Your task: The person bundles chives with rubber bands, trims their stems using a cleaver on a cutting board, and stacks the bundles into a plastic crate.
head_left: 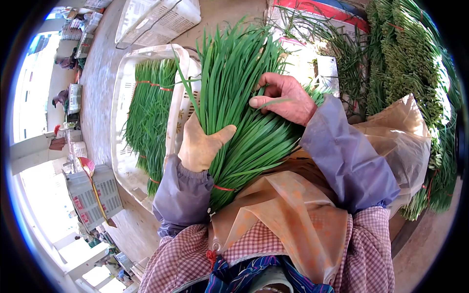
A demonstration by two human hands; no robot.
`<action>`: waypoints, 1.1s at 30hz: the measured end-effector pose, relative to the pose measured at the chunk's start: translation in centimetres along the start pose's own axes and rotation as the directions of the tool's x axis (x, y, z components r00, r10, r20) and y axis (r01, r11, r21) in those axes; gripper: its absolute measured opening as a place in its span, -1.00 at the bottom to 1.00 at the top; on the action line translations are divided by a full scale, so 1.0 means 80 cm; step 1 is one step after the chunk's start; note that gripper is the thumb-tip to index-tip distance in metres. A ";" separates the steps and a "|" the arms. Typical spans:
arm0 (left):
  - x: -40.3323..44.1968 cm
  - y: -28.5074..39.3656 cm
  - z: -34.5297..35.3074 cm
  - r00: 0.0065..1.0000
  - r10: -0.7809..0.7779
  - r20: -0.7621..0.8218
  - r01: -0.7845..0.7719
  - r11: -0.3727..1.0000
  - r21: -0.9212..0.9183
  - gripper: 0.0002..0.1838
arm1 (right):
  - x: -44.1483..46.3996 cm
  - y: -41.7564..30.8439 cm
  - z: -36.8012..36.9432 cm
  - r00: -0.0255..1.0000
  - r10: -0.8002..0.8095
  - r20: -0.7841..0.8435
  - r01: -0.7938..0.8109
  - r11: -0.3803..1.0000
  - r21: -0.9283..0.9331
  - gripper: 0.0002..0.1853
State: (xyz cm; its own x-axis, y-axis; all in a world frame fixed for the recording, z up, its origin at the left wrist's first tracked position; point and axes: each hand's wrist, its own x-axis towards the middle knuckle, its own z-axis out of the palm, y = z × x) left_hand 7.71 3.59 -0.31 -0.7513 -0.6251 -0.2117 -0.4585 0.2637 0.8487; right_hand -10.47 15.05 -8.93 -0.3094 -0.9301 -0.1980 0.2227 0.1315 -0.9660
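Observation:
My left hand (201, 142), in a pale glove, is wrapped around a large bunch of garlic chives (237, 73) lying across my lap, its thumb over the leaves. A red band (223, 188) circles the bunch near its lower end. My right hand (286, 97), bare, is at the right side of the bunch with thumb and forefinger pinched on a long chive leaf. The other fingers are curled. More leaves fan out to the right beneath this hand, partly hidden by my sleeve.
To the left stands a white plastic crate (119, 141) holding banded chive bunches (152, 107). Another white crate (159, 22) is behind it. A heap of chive bundles (405, 63) rises at the right. Loose leaves (349, 63) lie near a white box (328, 73). A dustpan (87, 167) leans on a grey crate (95, 195).

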 end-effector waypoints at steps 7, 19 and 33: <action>0.000 0.000 0.000 0.999 -0.043 0.009 0.043 0.998 -0.040 -0.52 | -0.004 0.021 0.003 0.999 -0.017 -0.029 0.023 0.966 0.256 -0.87; 0.000 -0.004 -0.002 1.000 -0.010 0.016 0.010 0.999 -0.033 -0.48 | -0.021 0.022 0.008 0.993 -0.059 -0.098 0.061 0.998 0.021 -0.87; -0.006 -0.021 -0.001 1.000 -0.020 -0.006 0.020 0.999 -0.044 -0.50 | -0.048 -0.012 -0.066 0.477 -0.805 -0.353 -0.163 0.313 -0.936 -0.66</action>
State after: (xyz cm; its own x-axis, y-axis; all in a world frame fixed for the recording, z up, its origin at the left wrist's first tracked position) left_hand 8.87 3.37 -1.58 -0.7392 -0.6345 -0.2259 -0.4521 0.2188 0.8647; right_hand -14.35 20.31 -8.09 -0.6529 -0.4289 0.6244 -0.7448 0.5139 -0.4258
